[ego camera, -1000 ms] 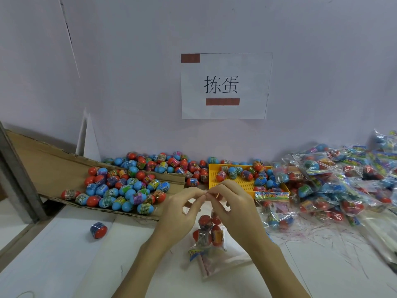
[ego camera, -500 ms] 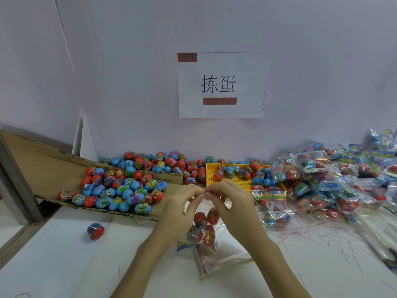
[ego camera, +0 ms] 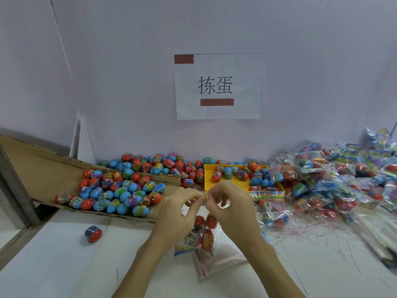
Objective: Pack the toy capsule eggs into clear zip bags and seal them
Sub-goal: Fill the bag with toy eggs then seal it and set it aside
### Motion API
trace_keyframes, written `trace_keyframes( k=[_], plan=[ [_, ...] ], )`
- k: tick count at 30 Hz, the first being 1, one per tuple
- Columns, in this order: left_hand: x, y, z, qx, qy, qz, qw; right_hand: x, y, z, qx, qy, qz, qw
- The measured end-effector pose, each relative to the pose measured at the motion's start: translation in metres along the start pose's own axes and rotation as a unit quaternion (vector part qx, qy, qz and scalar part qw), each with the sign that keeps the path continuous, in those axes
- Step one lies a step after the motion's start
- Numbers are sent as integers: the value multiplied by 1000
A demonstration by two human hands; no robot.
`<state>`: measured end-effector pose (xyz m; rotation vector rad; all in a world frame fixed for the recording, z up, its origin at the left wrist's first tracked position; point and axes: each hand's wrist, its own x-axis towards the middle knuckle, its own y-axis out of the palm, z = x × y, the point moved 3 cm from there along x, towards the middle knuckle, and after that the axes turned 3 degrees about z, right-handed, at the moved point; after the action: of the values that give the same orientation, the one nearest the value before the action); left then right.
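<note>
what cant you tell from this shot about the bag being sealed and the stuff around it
Head view only:
- Zip bag mouth: hidden behind left hand and right hand, so sealed or not is unclear.
- Egg count inside: hands cover some.
- Packed bags: blurred, cut off by the right edge.
- Egg labels: too small.

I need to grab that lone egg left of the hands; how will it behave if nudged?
The lone egg looks rounded and smooth, so it would probably roll on the white table. It seems small and plastic, so likely light and slippery.
</note>
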<state>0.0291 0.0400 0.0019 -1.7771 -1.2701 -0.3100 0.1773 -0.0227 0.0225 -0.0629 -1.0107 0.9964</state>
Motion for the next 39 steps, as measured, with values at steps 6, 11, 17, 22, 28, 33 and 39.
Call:
trace_keyframes(
  k=[6,11,17,22,28,33,39],
  plan=[
    [1,-12,10,-51,-89,-25,994,4,-14,-34,31,141,-52,988],
    [0,-30,30,-136,-195,-162,958,-1,-36,-81,-20,233,-82,969],
    [-2,-31,33,-211,-225,-204,929,-1,-34,-86,-107,197,11,975],
    [-1,-27,30,-226,-226,-184,930,4,-25,-73,-112,139,49,983],
    [-1,-23,22,-229,-219,-175,932,6,-13,-56,-134,142,42,980],
    [-2,-19,25,-240,-231,-164,928,2,-1,-48,-105,109,170,974],
    [-1,-18,23,-260,-228,-154,926,1,1,-35,1,115,113,987]
  ],
)
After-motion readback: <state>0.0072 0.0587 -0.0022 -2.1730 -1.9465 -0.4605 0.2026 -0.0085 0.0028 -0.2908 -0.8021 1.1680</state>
